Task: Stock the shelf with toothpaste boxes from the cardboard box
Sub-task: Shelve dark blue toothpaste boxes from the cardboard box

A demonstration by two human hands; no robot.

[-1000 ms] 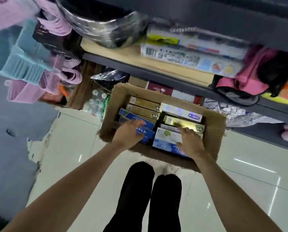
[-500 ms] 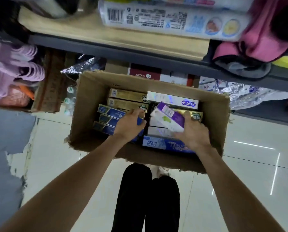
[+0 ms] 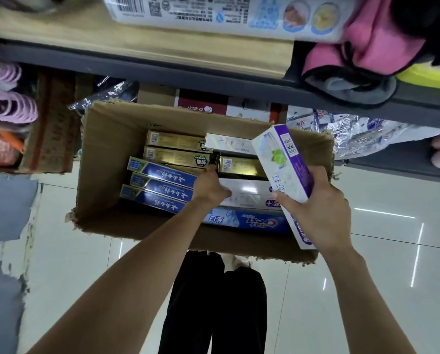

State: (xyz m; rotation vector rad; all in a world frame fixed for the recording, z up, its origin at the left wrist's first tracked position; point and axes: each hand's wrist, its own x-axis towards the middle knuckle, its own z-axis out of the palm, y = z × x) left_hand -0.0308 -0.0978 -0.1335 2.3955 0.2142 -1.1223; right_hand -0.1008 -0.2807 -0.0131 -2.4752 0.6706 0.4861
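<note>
Shelf edge runs above the cardboard box, with a pink cloth hanging over it up and right of the right hand. Right hand, raised over the box, grips a white-and-purple toothpaste box, tilted, far end up. Left hand reaches down among blue boxes and gold boxes; fingers curled, apparently on a box edge, hold unclear.

- One head-worn wide-angle view looks steeply down, close over the open cardboard box on the floor.
- It faces the shelf, whose front edge crosses the top.
</note>
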